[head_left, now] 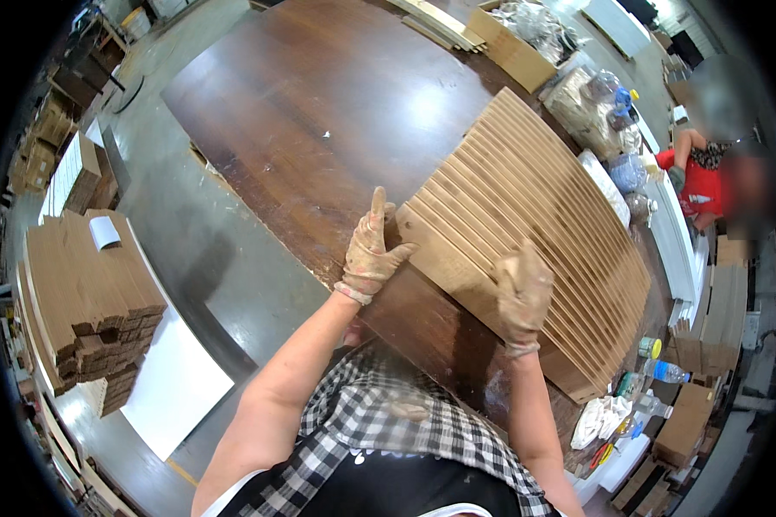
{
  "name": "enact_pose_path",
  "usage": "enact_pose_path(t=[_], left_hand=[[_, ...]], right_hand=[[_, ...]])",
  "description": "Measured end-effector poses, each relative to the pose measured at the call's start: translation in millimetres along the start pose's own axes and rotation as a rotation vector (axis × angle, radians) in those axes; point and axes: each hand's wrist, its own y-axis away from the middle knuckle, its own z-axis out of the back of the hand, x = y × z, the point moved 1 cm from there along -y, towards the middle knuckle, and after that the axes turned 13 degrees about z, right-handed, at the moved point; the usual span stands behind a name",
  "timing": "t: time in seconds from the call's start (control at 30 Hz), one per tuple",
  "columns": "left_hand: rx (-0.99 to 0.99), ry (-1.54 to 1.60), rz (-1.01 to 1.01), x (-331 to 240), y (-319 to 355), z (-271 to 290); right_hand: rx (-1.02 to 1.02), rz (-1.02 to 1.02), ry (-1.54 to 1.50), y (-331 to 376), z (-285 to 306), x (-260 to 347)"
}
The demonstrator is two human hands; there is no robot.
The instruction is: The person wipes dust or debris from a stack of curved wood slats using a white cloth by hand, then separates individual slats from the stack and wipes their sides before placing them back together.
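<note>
A wide set of light brown wooden slats [526, 215], lying side by side with dark gaps between them, rests on the dark brown tabletop [336, 103]. My left hand [372, 250], in a stained work glove, is at the near left corner of the slats. Its index finger stretches out and its thumb points toward the corner. Over the near part of the slats is my right hand [524, 297], also gloved and smeared by motion. Its fingers look bent, but whether they hold anything cannot be made out.
Cardboard box [513, 56] with plastic wrap stands at the far edge. Bottles [668, 372], a white cloth [601, 420] and scissors [602, 455] lie at right. Stacked brown boards [86, 284] stand left across the floor. A person in red [703, 185] is at far right.
</note>
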Motion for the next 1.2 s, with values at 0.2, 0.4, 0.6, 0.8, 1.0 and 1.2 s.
enact_pose_path(t=[0.2,0.4,0.6,0.8,1.0,1.2], left_hand=[[0.01,0.119,0.073,-13.2,-1.0,5.1],[0.019,0.091,0.075,-7.7,-0.9,11.2],[0.007,0.165,0.0,-5.9,-2.2,5.8],[0.029,0.148,0.057,-3.5,-0.7,11.7],[0.035,0.175,0.064,-5.3,-0.9,7.9],[0.027,0.09,0.034,0.0,-0.3,8.1]], right_hand=[[-0.037,0.183,-0.137,-70.6,-54.7,78.2],[0.063,0.301,-0.028,-93.4,-54.9,65.9],[0.094,0.238,-0.061,-102.8,-82.5,104.3],[0.015,0.064,0.054,-93.9,-60.5,61.2],[0.14,0.308,-0.091,-124.3,-86.0,92.4],[-0.01,0.19,0.147,-121.4,-74.9,48.6]])
